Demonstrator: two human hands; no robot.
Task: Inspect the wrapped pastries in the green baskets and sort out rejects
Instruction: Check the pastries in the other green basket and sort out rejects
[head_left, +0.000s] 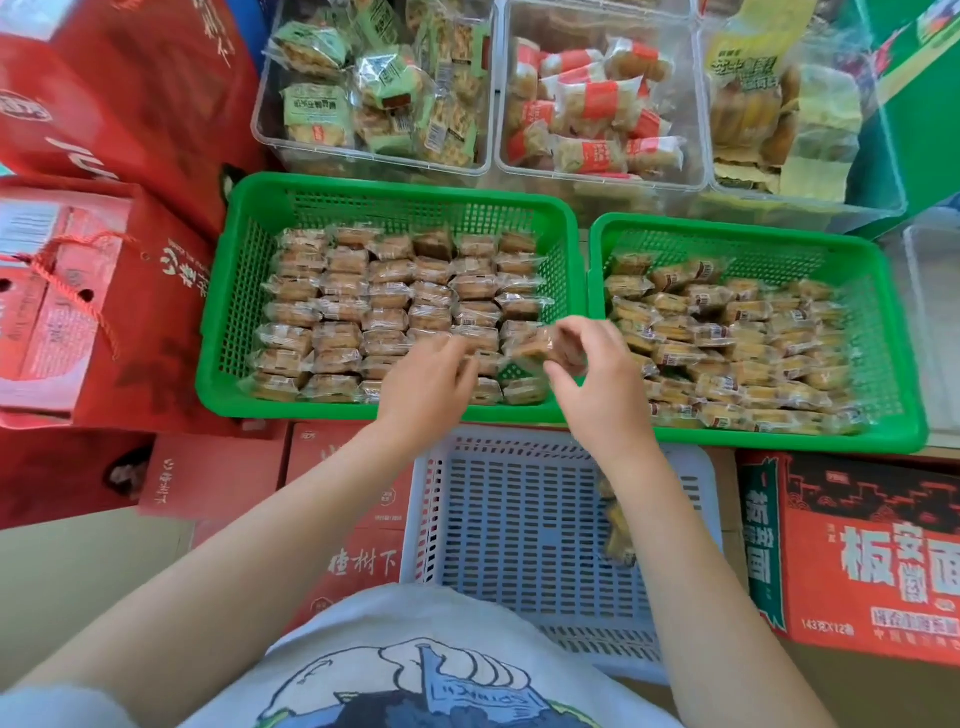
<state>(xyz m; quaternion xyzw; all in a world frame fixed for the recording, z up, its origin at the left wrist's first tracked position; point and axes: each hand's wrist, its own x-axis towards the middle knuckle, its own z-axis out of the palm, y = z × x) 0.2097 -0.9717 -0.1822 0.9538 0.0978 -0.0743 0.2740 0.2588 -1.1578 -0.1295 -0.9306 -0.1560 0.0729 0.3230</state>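
Two baskets side by side, left basket (322, 205) with pastries in neat rows (384, 306), right basket (753, 234) with a loose heap (727, 353), three bins (374, 83) behind them, slotted crate (519, 519) in front, cartons (872, 551) right of crate, both hands over left basket's near right corner.

The person wears a short-sleeved white T-shirt (415, 623). Its front carries a large printed graphic (415, 686) drawn in dark blue outlines: a rounded white shape like a clenched fist or paw above a band with small lettering, and patches of blue and green below. Both forearms are bare from the sleeve edges down; no watch, ring or glove shows
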